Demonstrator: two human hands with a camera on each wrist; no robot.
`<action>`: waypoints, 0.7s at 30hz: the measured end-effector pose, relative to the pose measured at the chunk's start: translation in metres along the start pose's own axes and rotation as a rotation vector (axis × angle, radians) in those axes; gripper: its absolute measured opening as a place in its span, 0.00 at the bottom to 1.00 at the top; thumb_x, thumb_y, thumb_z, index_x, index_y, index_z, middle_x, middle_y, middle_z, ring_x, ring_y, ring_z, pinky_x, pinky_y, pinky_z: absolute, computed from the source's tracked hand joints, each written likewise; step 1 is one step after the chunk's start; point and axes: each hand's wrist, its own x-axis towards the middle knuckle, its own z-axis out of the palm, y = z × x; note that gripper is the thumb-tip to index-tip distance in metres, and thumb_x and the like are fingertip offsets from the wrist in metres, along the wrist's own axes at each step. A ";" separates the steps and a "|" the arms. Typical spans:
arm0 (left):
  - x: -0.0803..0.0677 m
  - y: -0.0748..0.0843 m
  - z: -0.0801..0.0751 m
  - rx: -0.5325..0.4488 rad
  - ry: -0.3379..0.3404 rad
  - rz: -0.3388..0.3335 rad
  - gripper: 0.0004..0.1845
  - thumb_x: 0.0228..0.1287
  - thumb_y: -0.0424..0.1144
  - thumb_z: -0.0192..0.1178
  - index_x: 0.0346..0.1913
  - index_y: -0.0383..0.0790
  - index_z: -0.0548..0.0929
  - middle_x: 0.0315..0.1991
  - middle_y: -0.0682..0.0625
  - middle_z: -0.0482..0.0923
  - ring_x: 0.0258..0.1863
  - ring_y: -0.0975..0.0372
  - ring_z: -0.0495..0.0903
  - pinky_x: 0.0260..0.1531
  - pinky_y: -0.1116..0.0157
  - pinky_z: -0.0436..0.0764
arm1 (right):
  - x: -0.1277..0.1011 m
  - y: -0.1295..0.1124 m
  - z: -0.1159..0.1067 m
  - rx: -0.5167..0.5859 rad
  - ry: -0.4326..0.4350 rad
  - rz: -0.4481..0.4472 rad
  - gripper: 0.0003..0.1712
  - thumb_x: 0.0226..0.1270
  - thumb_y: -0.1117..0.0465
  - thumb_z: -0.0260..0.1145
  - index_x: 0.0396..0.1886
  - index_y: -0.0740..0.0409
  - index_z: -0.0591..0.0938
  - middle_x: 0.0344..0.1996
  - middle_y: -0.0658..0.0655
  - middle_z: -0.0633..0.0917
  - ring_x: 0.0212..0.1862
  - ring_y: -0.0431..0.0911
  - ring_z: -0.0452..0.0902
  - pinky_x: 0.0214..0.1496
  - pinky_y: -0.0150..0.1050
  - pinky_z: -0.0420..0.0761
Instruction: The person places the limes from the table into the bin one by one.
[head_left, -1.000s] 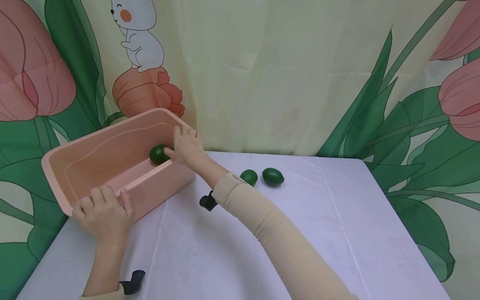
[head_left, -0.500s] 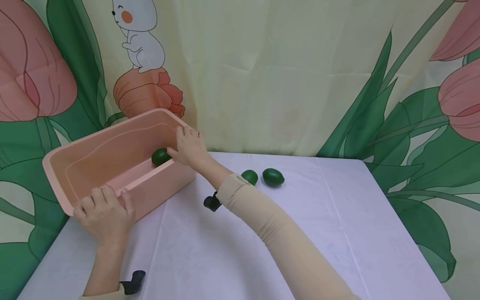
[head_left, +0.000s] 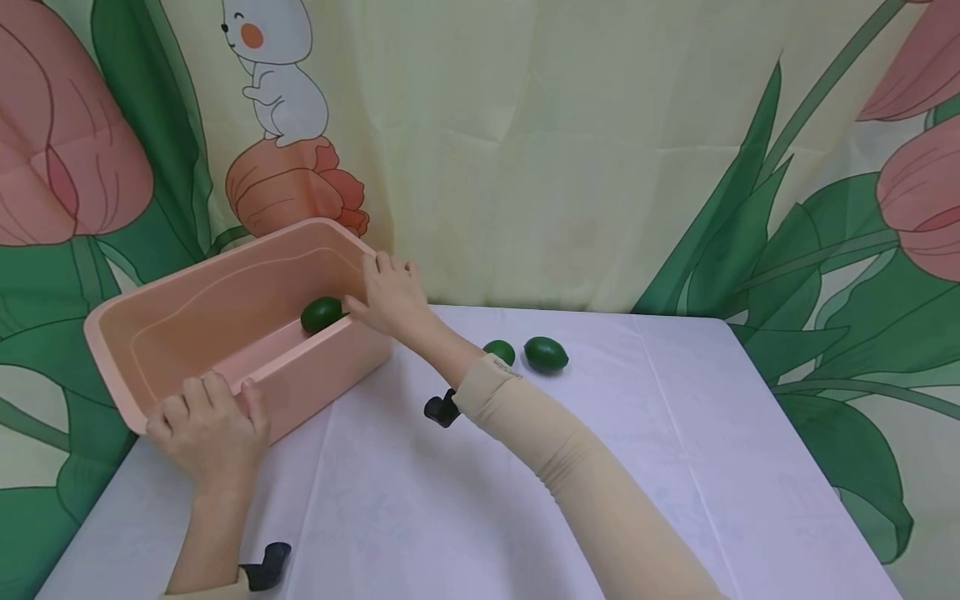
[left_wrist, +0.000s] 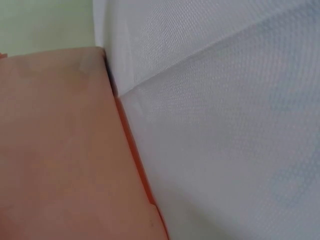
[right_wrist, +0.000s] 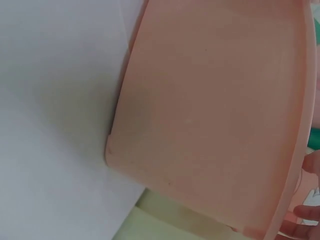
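A pink rectangular plastic bin stands at the table's left, set at an angle. My left hand grips its near left rim, fingers over the edge. At the opposite end, my right hand is at the right rim, fingers loosely extended and thumb spread; exact contact is unclear. In the right wrist view some fingers show beyond the rim. One dark green lime lies inside the bin near my right thumb. On the table beyond my right sleeve are a partly hidden lime and another lime.
A white cloth covers the table. Behind it hangs a printed curtain with tulips and a small white animal. Black wrist-worn pieces show at my left wrist and my right cuff.
My right hand has shifted slightly right along the bin's end, and its thumb has drawn away from the lime inside. My left hand and the bin stay almost still.
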 end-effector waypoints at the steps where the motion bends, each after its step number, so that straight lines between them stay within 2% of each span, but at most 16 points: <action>1: 0.000 0.000 0.000 -0.001 0.001 0.000 0.28 0.65 0.51 0.34 0.33 0.22 0.66 0.30 0.30 0.64 0.32 0.38 0.62 0.38 0.43 0.59 | -0.001 0.001 0.000 0.006 0.007 -0.002 0.38 0.61 0.36 0.51 0.64 0.53 0.58 0.56 0.52 0.67 0.57 0.44 0.62 0.58 0.42 0.60; 6: 0.001 0.000 -0.001 -0.003 0.001 -0.002 0.28 0.65 0.51 0.34 0.33 0.22 0.66 0.31 0.30 0.64 0.32 0.38 0.62 0.38 0.43 0.59 | -0.008 0.007 0.000 0.028 0.030 -0.002 0.37 0.62 0.37 0.50 0.64 0.52 0.59 0.56 0.51 0.68 0.58 0.43 0.62 0.58 0.43 0.60; 13: 0.001 -0.001 0.000 -0.009 -0.001 -0.007 0.28 0.65 0.51 0.34 0.33 0.22 0.66 0.31 0.30 0.64 0.32 0.38 0.62 0.38 0.44 0.58 | -0.018 0.019 0.000 0.112 0.052 0.031 0.36 0.63 0.40 0.50 0.65 0.53 0.60 0.57 0.52 0.69 0.58 0.45 0.63 0.58 0.44 0.60; 21: 0.001 -0.001 -0.001 -0.003 -0.001 -0.009 0.28 0.65 0.51 0.34 0.33 0.22 0.66 0.31 0.30 0.64 0.33 0.38 0.62 0.38 0.44 0.58 | -0.029 0.034 0.003 0.130 0.053 0.038 0.36 0.63 0.40 0.50 0.65 0.55 0.60 0.58 0.53 0.68 0.60 0.46 0.62 0.61 0.46 0.59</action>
